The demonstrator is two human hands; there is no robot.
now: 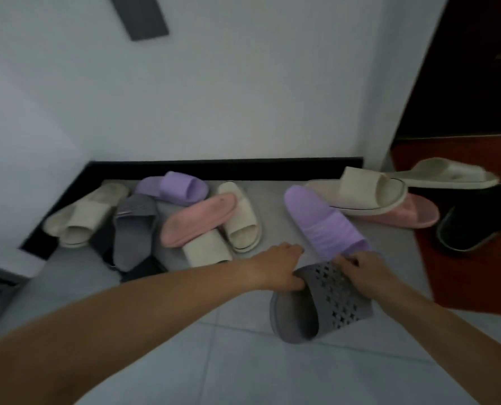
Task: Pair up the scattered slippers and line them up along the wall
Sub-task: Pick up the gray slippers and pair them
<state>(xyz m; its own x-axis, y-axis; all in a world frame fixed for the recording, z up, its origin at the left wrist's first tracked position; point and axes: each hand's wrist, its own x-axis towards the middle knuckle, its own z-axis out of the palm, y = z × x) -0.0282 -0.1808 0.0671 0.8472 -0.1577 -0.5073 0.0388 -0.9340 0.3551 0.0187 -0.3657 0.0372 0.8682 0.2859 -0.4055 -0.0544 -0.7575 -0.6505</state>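
Note:
Both my hands hold a grey perforated slipper [328, 305] above the floor: my left hand [275, 267] grips its left edge, my right hand [363, 270] pinches the strap's far edge. Just beyond lies a purple slipper [322, 223]. Its mate, another purple slipper [176, 187], rests near the wall. A second grey slipper [134, 226] lies in the left pile beside a pink slipper [198, 219] turned sole up. Cream slippers lie at the left [82, 219], the middle [240, 217] and the right [357, 191]. Another pink slipper [410, 214] lies under the right cream one.
A black baseboard [226, 166] runs along the white wall. At the right, on the red floor [462, 276], lie a black slipper [474, 223] and one more cream slipper [448, 173]. Grey tile floor [243, 361] spreads in front of me.

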